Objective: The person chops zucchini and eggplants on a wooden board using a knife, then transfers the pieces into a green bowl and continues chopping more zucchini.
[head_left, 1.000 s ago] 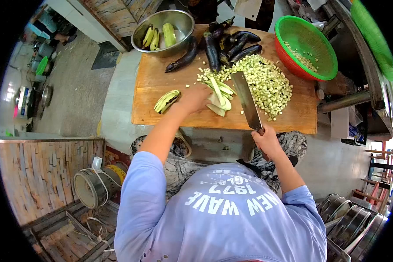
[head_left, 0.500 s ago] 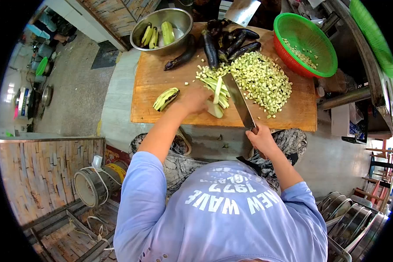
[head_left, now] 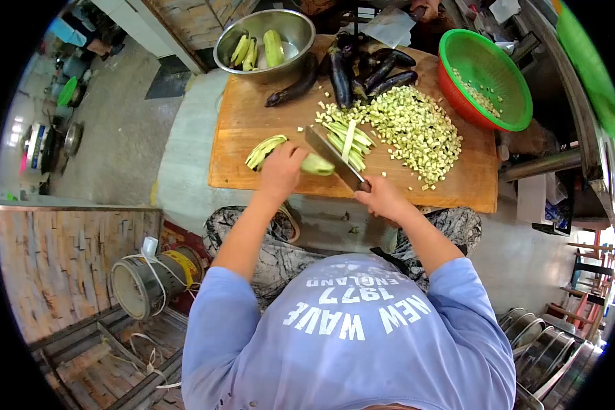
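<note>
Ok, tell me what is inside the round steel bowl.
The round steel bowl holds a few peeled pale-green eggplant pieces. Anything beneath them is covered.

The left hand [head_left: 280,169] covers part of the pale eggplant piece [head_left: 316,165] and one end of the peeled half [head_left: 263,151]. The knife [head_left: 333,157] handle is buried in the right hand [head_left: 383,198]. The metal bowl [head_left: 295,29] is cut off at the top edge.

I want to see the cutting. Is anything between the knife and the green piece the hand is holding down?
Nothing visible. The cleaver in the right hand already lies against the peeled eggplant piece that the left hand presses onto the cutting board.
</note>
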Demonstrator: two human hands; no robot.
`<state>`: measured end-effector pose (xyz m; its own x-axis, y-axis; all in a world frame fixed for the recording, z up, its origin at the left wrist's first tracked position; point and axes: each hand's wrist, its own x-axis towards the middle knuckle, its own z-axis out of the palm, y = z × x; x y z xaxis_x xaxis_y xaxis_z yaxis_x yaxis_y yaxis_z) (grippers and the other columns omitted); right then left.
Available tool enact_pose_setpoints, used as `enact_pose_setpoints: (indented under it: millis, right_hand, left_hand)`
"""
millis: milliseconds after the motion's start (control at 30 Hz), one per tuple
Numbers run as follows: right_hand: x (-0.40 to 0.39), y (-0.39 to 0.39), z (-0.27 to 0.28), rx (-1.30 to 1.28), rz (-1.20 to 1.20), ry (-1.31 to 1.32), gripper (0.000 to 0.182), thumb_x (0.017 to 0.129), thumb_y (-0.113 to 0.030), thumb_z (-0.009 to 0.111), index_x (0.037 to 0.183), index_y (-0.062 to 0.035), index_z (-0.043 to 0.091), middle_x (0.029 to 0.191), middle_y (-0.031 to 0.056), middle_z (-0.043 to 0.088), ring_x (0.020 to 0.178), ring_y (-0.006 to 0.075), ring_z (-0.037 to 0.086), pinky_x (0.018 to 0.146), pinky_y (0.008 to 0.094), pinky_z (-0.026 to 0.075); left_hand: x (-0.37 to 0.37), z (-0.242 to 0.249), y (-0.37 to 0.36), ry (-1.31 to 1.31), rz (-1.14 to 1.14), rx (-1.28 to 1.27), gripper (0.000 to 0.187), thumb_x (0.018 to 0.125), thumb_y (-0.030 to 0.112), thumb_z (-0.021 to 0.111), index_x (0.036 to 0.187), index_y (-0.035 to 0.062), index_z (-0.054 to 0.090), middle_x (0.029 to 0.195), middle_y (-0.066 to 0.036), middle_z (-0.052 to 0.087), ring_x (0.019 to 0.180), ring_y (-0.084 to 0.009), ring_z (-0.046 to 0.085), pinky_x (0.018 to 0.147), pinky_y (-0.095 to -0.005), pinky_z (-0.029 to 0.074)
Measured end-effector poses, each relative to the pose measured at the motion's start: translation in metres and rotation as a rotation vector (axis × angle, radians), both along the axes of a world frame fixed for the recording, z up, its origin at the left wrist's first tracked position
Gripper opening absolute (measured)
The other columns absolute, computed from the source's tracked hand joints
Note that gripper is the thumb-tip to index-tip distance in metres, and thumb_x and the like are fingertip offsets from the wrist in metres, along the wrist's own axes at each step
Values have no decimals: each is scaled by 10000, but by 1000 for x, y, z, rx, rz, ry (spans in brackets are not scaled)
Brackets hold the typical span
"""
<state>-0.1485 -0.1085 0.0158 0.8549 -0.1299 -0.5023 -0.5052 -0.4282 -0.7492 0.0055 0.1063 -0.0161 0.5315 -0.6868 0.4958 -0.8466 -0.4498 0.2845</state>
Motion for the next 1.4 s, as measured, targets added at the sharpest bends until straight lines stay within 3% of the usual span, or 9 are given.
enact_pose_setpoints:
  millis: [67, 167, 400, 700, 900, 1167, 1400]
  right_hand:
    - [-2, -12, -1, -12, -85, 0, 233, 871, -209, 640, 920, 8, 570, 681, 79, 587, 518, 172, 580, 495, 322, 467]
    - [-4, -28, 13, -117, -112, 92, 232, 871, -202, 636, 946, 11, 581, 716, 85, 598, 506, 168, 578, 486, 320, 467]
    - [1, -9, 26, -491, 216, -43, 221, 847, -193, 634, 936, 5, 591, 822, 219, 641, 815, 397, 620, 730, 455, 493]
    - [-3, 1, 32, -483, 194, -154, 213, 870, -164, 595, 991, -5, 520, 795, 201, 651, 763, 419, 625, 664, 506, 488]
    - [8, 4, 56, -571, 375, -129, 199, 885, -152, 556, 983, 10, 496, 793, 235, 638, 758, 438, 614, 669, 517, 488]
    - [16, 4, 12, -499, 232, -134, 207, 883, -178, 588, 947, 9, 528, 779, 233, 636, 753, 419, 619, 660, 484, 487]
    - [21, 6, 50, -467, 327, -103, 190, 873, -170, 577, 931, 0, 515, 775, 245, 627, 762, 437, 613, 670, 508, 485]
  left_hand:
    - [-5, -13, -23, 14, 27, -104, 329, 707, -13, 615, 1022, 84, 600, 1007, -101, 567, 925, -311, 560, 773, -390, 495]
    - [-20, -32, -36, 185, 0, 29, 348, 716, -4, 601, 1054, 74, 590, 1042, -120, 558, 964, -321, 545, 812, -395, 484]
    - [-44, -39, -23, 260, -3, -162, 371, 695, 65, 711, 1052, 64, 611, 1091, -118, 577, 954, -323, 541, 809, -406, 477]
    - [-45, -49, -36, 296, 63, -229, 281, 732, 70, 700, 1002, 91, 625, 1017, -95, 585, 930, -320, 531, 789, -411, 471]
    - [-41, -47, -36, 341, 41, -167, 319, 758, 73, 676, 1068, 92, 606, 1056, -115, 561, 963, -348, 502, 844, -417, 453]
    - [-39, -49, -35, 314, 60, -157, 281, 745, 93, 695, 1016, 100, 621, 1014, -88, 575, 950, -320, 515, 810, -406, 470]
    - [-43, -50, -35, 321, 76, -205, 247, 739, 93, 704, 970, 68, 622, 1032, -99, 575, 945, -322, 516, 816, -401, 461]
